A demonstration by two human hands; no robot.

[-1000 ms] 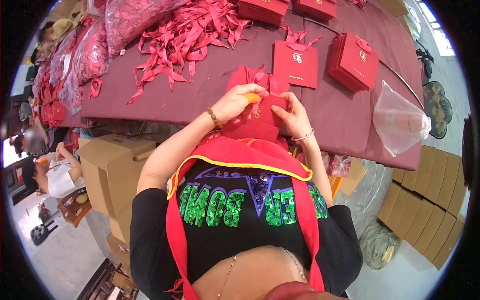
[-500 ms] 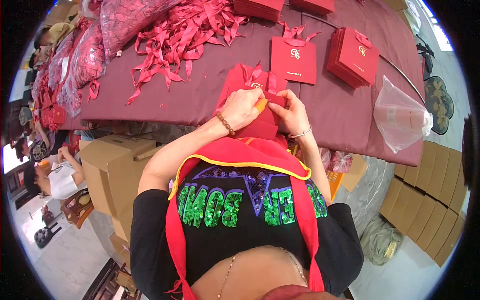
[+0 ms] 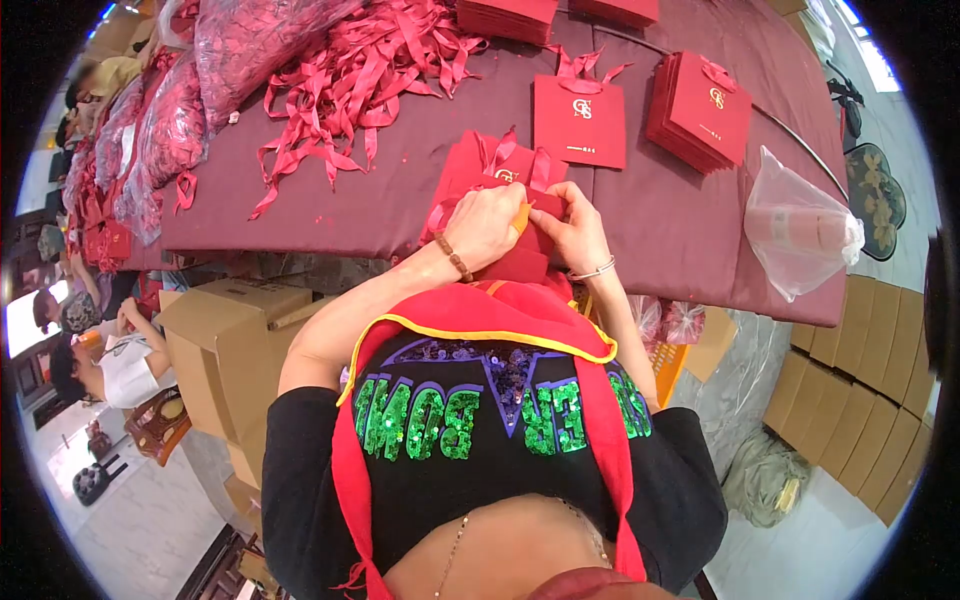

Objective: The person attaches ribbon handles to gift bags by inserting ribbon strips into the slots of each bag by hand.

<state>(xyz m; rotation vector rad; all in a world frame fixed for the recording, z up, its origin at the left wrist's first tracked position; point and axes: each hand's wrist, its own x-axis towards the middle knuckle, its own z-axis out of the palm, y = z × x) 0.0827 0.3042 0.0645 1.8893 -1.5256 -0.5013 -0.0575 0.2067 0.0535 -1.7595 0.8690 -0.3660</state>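
Observation:
At the near table edge, my left hand and my right hand are both closed, pinching the top edge of a red paper gift bag. An orange-yellow covering shows on a digit of my left hand, where the two hands nearly meet. My fingers hide most of the bag's top. Just beyond them lie more red gift bags with ribbon handles, partly covered by my hands. Slightly farther right, a single gift bag with a gold logo lies flat, its ribbon handle pointing away.
A heap of red ribbons lies at the far left, beside plastic sacks. Stacked gift bags and a clear plastic bag sit on the right. Cardboard boxes stand below the table's left side; other people sit farther left.
Both hands stay at the gift bag, and their fingers have shifted slightly along its top edge. The bag's lower part has tilted a little. The whole view has moved slightly.

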